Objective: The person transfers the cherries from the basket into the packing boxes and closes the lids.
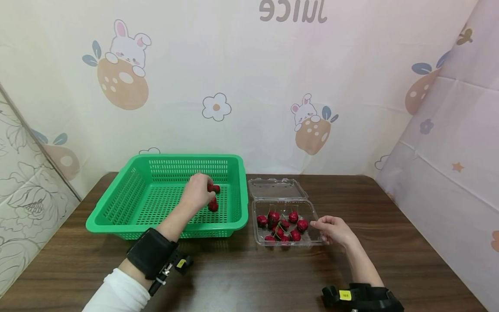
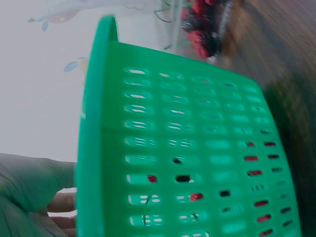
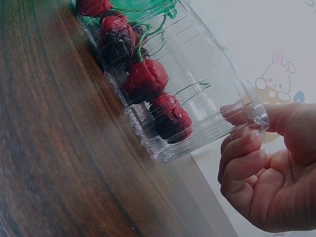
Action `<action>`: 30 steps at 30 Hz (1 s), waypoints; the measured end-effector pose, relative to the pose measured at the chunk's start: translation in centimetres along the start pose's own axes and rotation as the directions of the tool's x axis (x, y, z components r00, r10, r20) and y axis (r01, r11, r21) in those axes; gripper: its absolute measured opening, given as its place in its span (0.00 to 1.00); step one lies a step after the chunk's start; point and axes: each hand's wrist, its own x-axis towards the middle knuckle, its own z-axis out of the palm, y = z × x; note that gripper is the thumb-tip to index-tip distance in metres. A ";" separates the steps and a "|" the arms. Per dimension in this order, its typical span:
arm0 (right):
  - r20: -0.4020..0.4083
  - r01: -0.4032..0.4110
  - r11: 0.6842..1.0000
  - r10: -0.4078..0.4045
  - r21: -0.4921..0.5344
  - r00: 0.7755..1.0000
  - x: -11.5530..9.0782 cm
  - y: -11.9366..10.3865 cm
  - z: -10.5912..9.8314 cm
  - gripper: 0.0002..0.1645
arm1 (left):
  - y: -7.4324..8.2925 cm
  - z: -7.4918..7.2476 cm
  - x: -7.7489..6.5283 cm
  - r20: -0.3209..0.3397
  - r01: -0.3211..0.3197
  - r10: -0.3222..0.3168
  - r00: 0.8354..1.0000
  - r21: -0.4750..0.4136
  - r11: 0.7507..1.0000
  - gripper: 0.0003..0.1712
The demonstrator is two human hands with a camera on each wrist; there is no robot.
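Over the right part of a green basket, my left hand has a red cherry between its thumb and curled fingers. More cherries lie on the basket floor just below that hand. In the left wrist view the basket wall hides the fingertips. My right hand pinches the right edge of a clear plastic clamshell box. Several red cherries with green stems lie in the box, and its lid is folded back behind it.
Basket and box stand side by side on a dark wooden table, the basket on the left. A patterned curtain hangs behind the table's back edge, and another patterned sheet hangs along the right side.
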 end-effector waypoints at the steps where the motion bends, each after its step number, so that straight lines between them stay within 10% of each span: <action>1: -0.003 -0.003 1.000 0.003 -0.001 1.000 0.0 0.0 0.0 0.15 | 0.1 -0.1 -0.1 -0.014 -0.011 0.010 1.000 -0.009 1.000 0.04; 30: 0.007 -0.010 1.000 0.010 0.008 1.000 0.0 0.1 -0.1 0.16 | 5.1 0.3 -1.8 -0.241 -0.202 0.133 0.961 -0.289 0.936 0.13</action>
